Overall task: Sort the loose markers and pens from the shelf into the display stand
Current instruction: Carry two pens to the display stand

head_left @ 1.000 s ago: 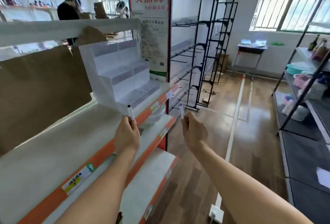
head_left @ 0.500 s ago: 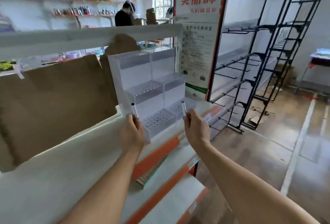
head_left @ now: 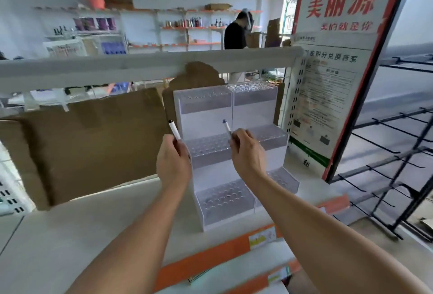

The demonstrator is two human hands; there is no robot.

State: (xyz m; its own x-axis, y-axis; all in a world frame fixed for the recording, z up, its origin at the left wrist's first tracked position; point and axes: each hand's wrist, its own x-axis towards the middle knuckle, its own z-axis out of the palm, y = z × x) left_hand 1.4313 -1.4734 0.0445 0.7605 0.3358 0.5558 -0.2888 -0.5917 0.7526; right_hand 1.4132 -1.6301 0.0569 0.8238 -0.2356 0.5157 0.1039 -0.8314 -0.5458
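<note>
Both hands are rising toward the display stand (head_left: 236,153) on the shelf (head_left: 70,235); left hand (head_left: 173,164) fingers pinching a black-capped marker (head_left: 174,129), right hand (head_left: 248,153) fingers pinching a blue-capped pen (head_left: 226,126), both before the middle tier.

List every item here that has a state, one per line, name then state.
Left hand: grips black-capped pen, tilted, capped.
Right hand: pinches blue-capped pen, tilted, capped.
Display stand: upright on shelf, visible holes empty.
</note>
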